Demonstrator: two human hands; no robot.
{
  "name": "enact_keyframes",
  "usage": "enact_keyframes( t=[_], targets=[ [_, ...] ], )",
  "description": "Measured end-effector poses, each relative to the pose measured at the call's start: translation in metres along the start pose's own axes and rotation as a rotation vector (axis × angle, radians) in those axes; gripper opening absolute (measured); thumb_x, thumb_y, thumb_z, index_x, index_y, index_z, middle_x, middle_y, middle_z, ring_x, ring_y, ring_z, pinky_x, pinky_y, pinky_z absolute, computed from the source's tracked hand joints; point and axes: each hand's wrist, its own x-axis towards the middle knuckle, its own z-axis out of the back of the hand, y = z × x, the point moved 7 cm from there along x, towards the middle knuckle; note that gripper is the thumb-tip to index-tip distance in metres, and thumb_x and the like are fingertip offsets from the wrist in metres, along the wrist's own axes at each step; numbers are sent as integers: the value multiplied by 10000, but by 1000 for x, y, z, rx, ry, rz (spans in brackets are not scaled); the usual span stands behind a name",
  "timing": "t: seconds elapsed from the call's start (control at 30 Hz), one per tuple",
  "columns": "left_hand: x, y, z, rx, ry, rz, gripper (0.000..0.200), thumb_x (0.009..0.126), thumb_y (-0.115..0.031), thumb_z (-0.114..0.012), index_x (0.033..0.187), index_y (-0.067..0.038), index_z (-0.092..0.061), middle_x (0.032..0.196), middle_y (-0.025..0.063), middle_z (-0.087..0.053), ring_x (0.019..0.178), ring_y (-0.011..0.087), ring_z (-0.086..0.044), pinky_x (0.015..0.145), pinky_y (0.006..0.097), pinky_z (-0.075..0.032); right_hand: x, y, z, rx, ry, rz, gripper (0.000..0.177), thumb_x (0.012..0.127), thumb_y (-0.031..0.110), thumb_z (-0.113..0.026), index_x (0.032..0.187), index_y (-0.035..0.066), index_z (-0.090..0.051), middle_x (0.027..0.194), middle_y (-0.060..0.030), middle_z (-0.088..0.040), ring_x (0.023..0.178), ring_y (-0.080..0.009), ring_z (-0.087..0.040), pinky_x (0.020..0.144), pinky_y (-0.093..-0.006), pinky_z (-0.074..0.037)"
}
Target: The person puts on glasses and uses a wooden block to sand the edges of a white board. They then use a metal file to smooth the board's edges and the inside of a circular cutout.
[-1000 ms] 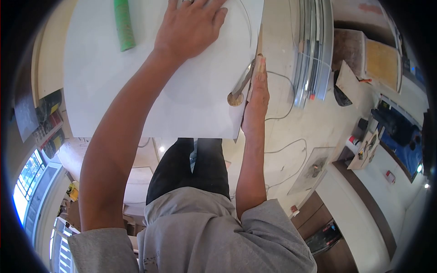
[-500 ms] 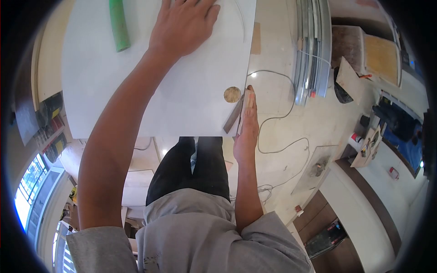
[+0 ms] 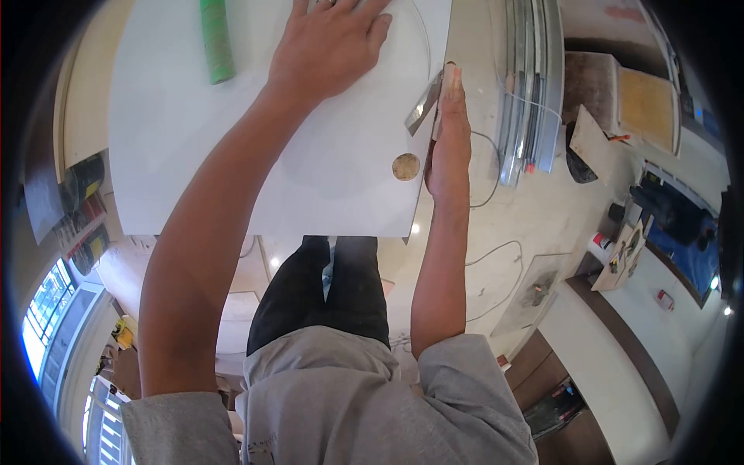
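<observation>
A white board (image 3: 325,178) spreads out before me. My left hand (image 3: 333,46) lies on it near the top of the view, palm down with fingers spread, some fingertips cut off by the frame. At the board's right edge my right hand (image 3: 452,132) is held upright, fingers stretched along the edge, gripping a thin flat metal strip (image 3: 422,108) that slants over the board's surface. The thumb is mostly hidden. A round brown spot (image 3: 405,167) shows in the board close to my right wrist. A green tube (image 3: 217,43) rests on the board, left of my left hand.
Long metal profiles (image 3: 531,93) lie bundled on the floor to the right. A grey cable (image 3: 496,167) winds over the tiles near my right arm. Wooden boxes (image 3: 647,101) stand at the upper right, and a window (image 3: 50,302) is at the left.
My right hand has slid up along the board's edge, away from my body, with the metal strip. The board and my left hand appear slightly further right in view.
</observation>
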Motion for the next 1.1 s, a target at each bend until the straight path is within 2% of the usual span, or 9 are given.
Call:
enact_keyframes(
  t=[0.03, 0.13, 0.23, 0.37, 0.63, 0.73, 0.93, 1.03, 1.1],
  targets=[
    [0, 0, 1, -6, -3, -3, 543, 1173, -356, -451, 1659, -127, -530, 1760, 172, -452, 1675, 387, -330, 1400, 586, -150, 1, 2, 0, -32, -9, 48, 780, 1216, 520, -416, 1788, 19, -239, 1797, -131, -353, 1623, -246, -399, 1334, -393, -326],
    [0, 1, 3, -30, -15, -5, 538, 1173, -354, -453, 1652, -124, -536, 1753, 176, -460, 1671, 393, -335, 1399, 591, -148, -14, -1, 1, -59, -49, -37, 773, 1219, 520, -401, 1787, 20, -242, 1797, -140, -355, 1629, -248, -393, 1337, -397, -326],
    [1, -1, 1, -9, -10, -10, 540, 1175, -348, -448, 1661, -125, -522, 1758, 179, -451, 1672, 394, -332, 1398, 595, -146, -29, -18, 12, -55, -35, -9, 763, 1222, 514, -394, 1786, 22, -245, 1793, -143, -364, 1625, -246, -402, 1336, -395, -328],
    [-1, -2, -1, 40, -7, -13, 546, 1180, -345, -440, 1678, -130, -499, 1771, 178, -430, 1678, 390, -319, 1398, 595, -147, -44, -10, 6, -44, -33, -9, 747, 1224, 508, -392, 1784, 30, -262, 1783, -138, -383, 1614, -247, -420, 1330, -399, -338],
    [0, 0, -2, 30, -25, -20, 544, 1178, -344, -441, 1672, -127, -509, 1758, 177, -452, 1674, 392, -329, 1396, 597, -156, 3, -2, 3, -13, 9, 28, 766, 1213, 534, -411, 1787, 45, -272, 1773, -163, -395, 1612, -276, -422, 1321, -410, -357],
    [-2, 0, -2, 23, -55, -28, 541, 1176, -345, -444, 1665, -126, -519, 1750, 177, -464, 1671, 394, -336, 1394, 597, -161, 2, -2, 5, -69, -35, 48, 780, 1210, 546, -410, 1788, 42, -268, 1771, -166, -397, 1610, -277, -421, 1319, -408, -364],
    [0, 0, -4, 23, -21, -16, 549, 1175, -348, -441, 1675, -129, -507, 1769, 173, -436, 1681, 390, -313, 1400, 592, -142, 0, -8, 10, -202, -57, 68, 780, 1218, 532, -373, 1792, 23, -231, 1814, -188, -332, 1680, -286, -328, 1361, -397, -288],
    [-1, 1, -2, -3, -3, 5, 556, 1177, -351, -432, 1682, -130, -498, 1778, 171, -423, 1688, 386, -300, 1403, 590, -131, -11, -10, 8, -146, -32, 50, 758, 1226, 501, -351, 1789, 10, -224, 1828, -197, -303, 1707, -284, -274, 1379, -386, -241],
    [-3, 1, -2, 8, -5, -2, 559, 1177, -353, -429, 1685, -129, -494, 1779, 172, -421, 1688, 387, -299, 1403, 590, -130, -16, -10, 7, -132, -29, 40, 753, 1227, 497, -350, 1789, 12, -226, 1827, -195, -305, 1702, -281, -281, 1376, -385, -245]
  ],
)
